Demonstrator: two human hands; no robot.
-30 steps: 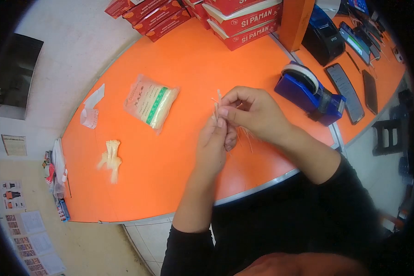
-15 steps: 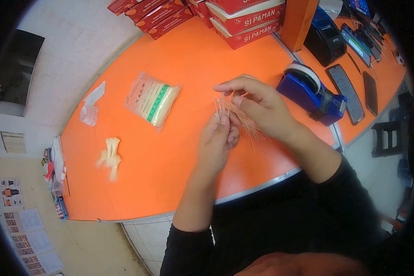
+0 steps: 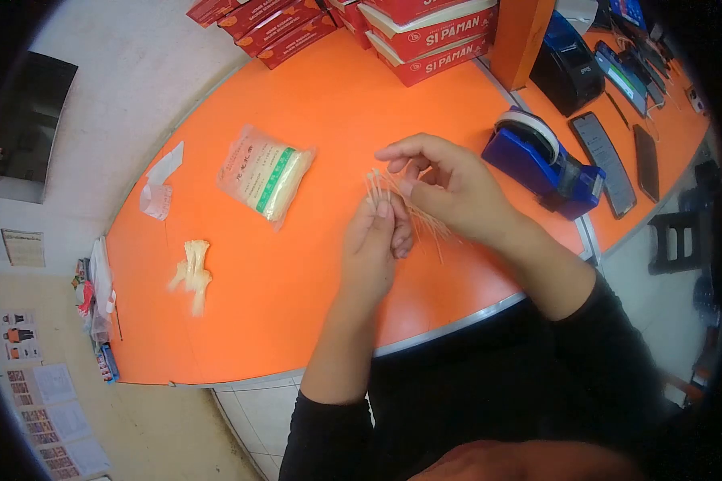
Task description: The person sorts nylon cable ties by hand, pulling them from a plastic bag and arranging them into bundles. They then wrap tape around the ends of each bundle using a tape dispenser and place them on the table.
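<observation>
My left hand point(image 3: 369, 244) is closed around several thin pale strips that look like cable ties point(image 3: 376, 186), their ends fanning up past the thumb. Just to the right, my right hand point(image 3: 449, 180) hovers with its index finger stretched out, the thumb apart from it and the other fingers curled. I see nothing clearly held in it. A loose pile of the same cable ties point(image 3: 433, 227) lies on the orange table point(image 3: 289, 313), partly hidden beneath my hands. Left of them rests a clear plastic packet point(image 3: 266, 176) with a green label, holding more pale strips.
A pale bundle point(image 3: 192, 274) and a curled paper slip point(image 3: 157, 196) lie on the left. To the right are a blue tape dispenser point(image 3: 541, 164), two phones point(image 3: 602, 160) and a black machine point(image 3: 568, 68). Red boxes point(image 3: 441, 56) are stacked at the back.
My left hand has shifted slightly left with its strips, away from the right hand. The right hand's thumb and fingers have moved a little; the other things stay in place.
</observation>
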